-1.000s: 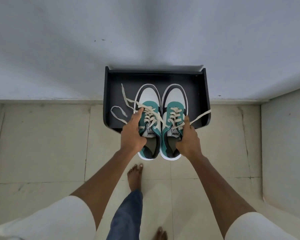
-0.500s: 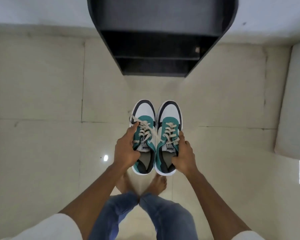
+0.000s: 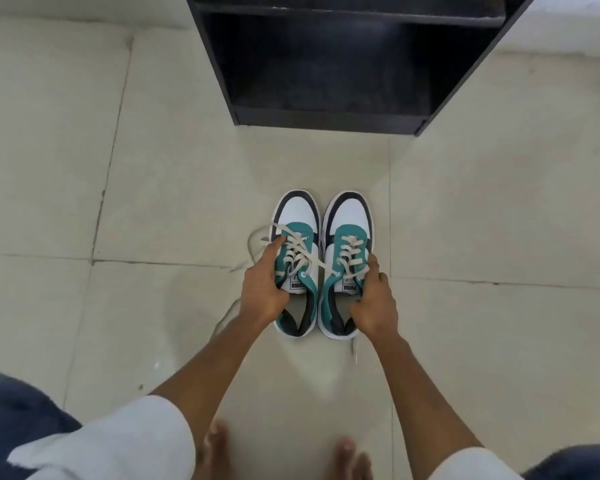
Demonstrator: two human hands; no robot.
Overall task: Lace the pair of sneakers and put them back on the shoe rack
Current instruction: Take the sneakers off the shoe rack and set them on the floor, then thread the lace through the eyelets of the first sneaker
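Two teal, white and navy sneakers stand side by side on the tiled floor, toes pointing at the rack. My left hand [image 3: 262, 285] grips the left sneaker [image 3: 297, 216] at its outer side, thumb on the cream laces. My right hand [image 3: 373, 301] grips the right sneaker [image 3: 349, 213] at its collar and outer side. Loose lace ends [image 3: 257, 239] trail onto the floor left of the left shoe. The black shoe rack [image 3: 329, 116] stands beyond the shoes, its lower shelves open toward me.
Beige floor tiles [image 3: 118, 188] spread all around. My bare toes [image 3: 219, 445] and knees in blue jeans [image 3: 14, 420] show at the bottom edge. A white wall base [image 3: 568, 29] runs at the top right behind the rack.
The sneakers came off the top of the rack, travelled down toward me in both hands, and now rest on the floor. I have sunk low, with my knees in view.
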